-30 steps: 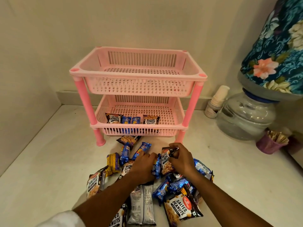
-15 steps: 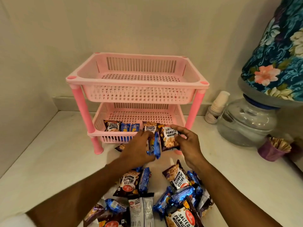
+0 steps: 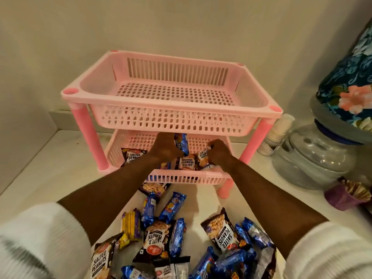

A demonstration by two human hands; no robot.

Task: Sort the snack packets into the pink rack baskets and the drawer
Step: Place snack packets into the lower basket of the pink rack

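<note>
Hands are both inside the lower basket (image 3: pixel 181 179) of the pink rack: the left hand (image 3: pixel 164 151) pinches a blue biscuit packet (image 3: pixel 181 143) upright, long axis vertical, while the right hand (image 3: pixel 218 153), just beside it, grips a salted peanuts packet (image 3: pixel 203 159) over one already lying there

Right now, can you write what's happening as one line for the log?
left hand: holds blue packet | right hand: holds peanut packet | where: lower basket | upper basket: empty

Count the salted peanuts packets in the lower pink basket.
3 salted peanuts packets: one at the left, one in the middle, one gripped by the right hand; arms may hide more.
</note>
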